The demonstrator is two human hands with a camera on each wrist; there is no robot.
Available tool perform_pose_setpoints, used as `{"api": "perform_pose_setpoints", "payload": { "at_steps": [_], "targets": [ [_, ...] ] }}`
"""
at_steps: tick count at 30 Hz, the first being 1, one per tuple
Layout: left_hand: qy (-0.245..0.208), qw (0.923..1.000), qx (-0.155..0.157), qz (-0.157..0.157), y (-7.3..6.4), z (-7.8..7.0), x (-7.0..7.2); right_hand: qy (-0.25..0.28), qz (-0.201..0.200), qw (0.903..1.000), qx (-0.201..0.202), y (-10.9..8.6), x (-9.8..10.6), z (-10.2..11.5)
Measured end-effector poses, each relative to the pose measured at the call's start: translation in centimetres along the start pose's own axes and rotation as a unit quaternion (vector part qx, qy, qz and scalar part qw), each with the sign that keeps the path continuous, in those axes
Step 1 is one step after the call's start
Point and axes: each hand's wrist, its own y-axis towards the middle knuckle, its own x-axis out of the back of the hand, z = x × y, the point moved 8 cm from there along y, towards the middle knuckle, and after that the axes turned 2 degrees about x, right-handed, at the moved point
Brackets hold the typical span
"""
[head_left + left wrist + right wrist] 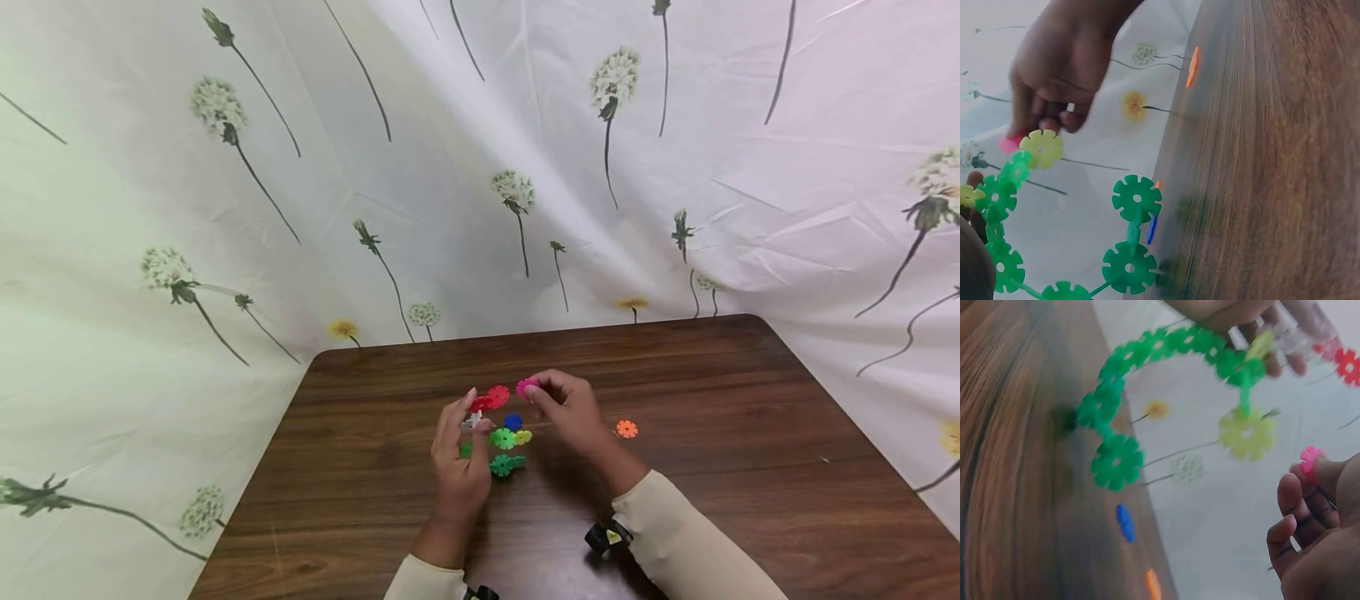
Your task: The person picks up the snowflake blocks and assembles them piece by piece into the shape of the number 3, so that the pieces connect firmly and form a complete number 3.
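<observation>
The left hand (459, 462) grips the curved chain of linked discs (504, 438) near its white disc (472, 421). Just right of the chain's red end (498, 396), and apart from it, the right hand (573, 410) pinches a pink disc (525, 387).

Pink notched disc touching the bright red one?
Apart. The right wrist view shows floral backdrop plainly between the pink notched disc and the bright red notched disc.
</observation>
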Motion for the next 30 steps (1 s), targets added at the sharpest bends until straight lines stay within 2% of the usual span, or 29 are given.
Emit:
{"api": "perform_pose_setpoints", "payload": {
  "at_steps": [9, 16, 21, 30],
  "targets": [
    [0.0, 1.0, 0.004, 0.001, 0.0, -0.1, -0.1, 0.037, -0.026, 0.9968, 0.067, -0.5, 0.0, 4.1],
    [-0.013, 0.9999, -0.005, 0.004, 0.0, -0.1, -0.2, 0.037, -0.012, 0.9964, 0.075, -1.0, -0.1, 6.2],
    [-0.017, 0.9998, -0.013, 0.001, 0.0, -0.2, -0.2, 0.019, -0.005, 0.9968, 0.077, -1.2, -0.3, 6.9],
    [-0.013, 0.9998, -0.012, 0.005, 0.0, -0.4, -0.3, -0.002, 0.001, 0.9971, 0.076, -1.2, -0.5, 6.8]
  ]
}}
